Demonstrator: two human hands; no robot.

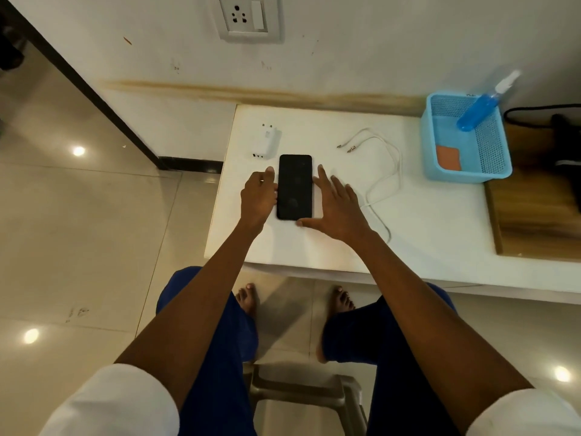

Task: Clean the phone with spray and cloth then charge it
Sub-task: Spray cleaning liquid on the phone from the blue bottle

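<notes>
1. Black phone (295,187) lies flat, screen up, on the white counter (424,221).
2. Left hand (257,196) touches its left edge, fingers loosely bent, grip not closed round it.
3. Right hand (336,206) is spread flat along its right edge.
4. Spray bottle (481,110) and orange cloth (448,157) sit in the blue basket (490,143).
5. Charger (267,141) sits just behind the phone, cable (386,165) to the right.

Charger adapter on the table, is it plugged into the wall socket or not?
Not plugged in. The charger adapter lies on the white table, prongs bare, well below the empty wall socket. No cable is attached.
</notes>
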